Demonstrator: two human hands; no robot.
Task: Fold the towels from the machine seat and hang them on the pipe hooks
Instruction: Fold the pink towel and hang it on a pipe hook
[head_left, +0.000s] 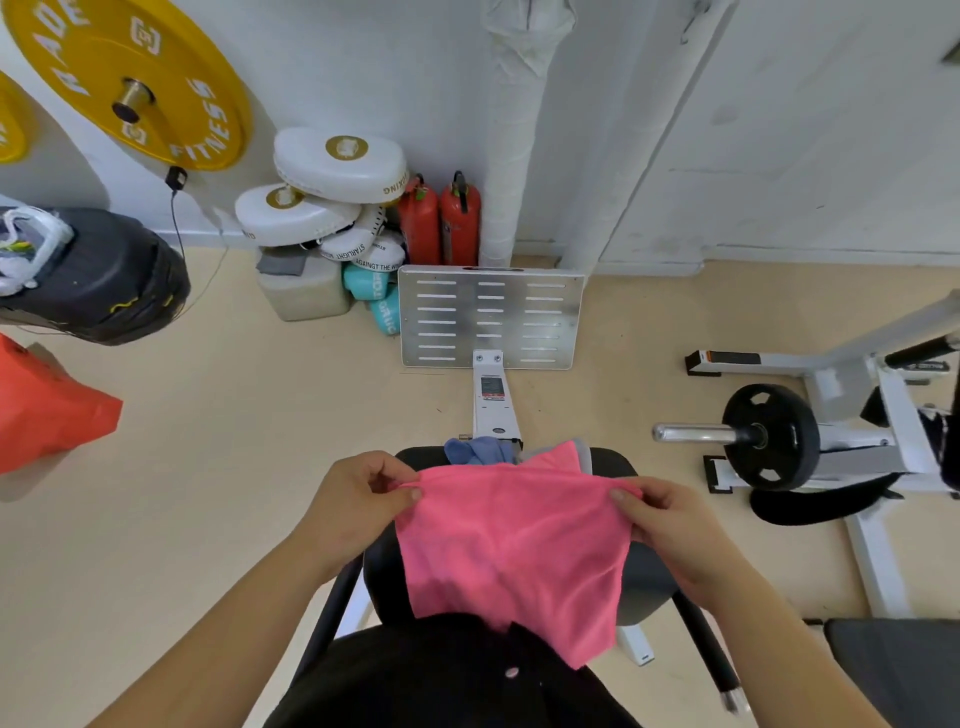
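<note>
Left hand (358, 499) is pinching 1 top corner of the pink towel (514, 545); right hand (670, 519) is pinching the other. Towel is hanging spread between the 2 hands, above the black machine seat (649, 582). Just beyond them, a blue towel (478, 449) is lying bunched.

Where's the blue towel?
In the head view, near the middle, the blue towel lies bunched at the far edge of the seat, just behind the pink towel and below the white beam.
</note>
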